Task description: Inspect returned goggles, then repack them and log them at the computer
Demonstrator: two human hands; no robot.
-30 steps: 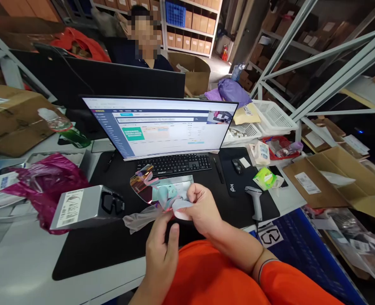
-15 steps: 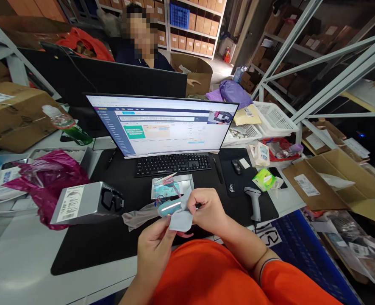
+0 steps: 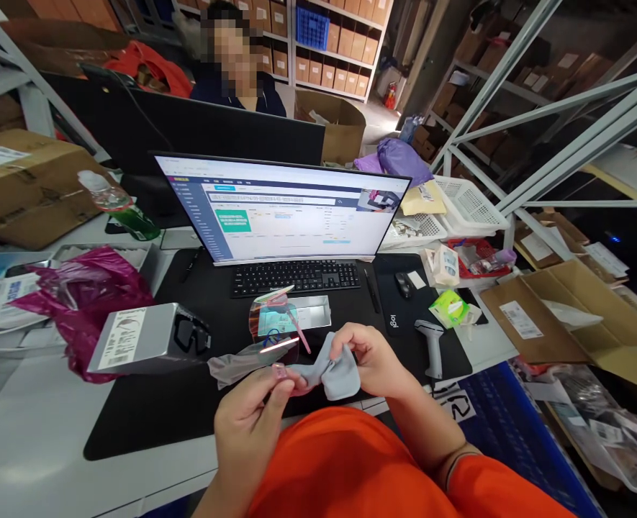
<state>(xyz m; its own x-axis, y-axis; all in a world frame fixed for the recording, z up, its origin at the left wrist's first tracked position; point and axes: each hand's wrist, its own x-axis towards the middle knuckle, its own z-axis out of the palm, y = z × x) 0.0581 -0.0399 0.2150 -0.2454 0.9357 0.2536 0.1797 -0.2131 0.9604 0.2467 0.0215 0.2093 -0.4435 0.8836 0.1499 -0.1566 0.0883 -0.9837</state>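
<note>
While left hand (image 3: 250,414) is pinching pink-armed glasses (image 3: 298,329) and right hand (image 3: 376,360) gripping grey cloth (image 3: 342,378), I'm watching for a drop, should that one-edge pinch slip.

Both hands were held up in front of the torso (image 3: 345,460), near each other but apart, above the near edge of the desk (image 3: 32,439). The left hand (image 3: 258,406) had its thumb and forefinger pinched together, fingertips pointing inward toward the right hand (image 3: 369,360). That hand was closed in a pinch too, its forefinger bent sharply and the back of the hand turned upward. The right forearm (image 3: 431,424) slanted inward, bare, from a bent elbow; the left wrist (image 3: 226,460) crossed the desk's near edge.
</note>
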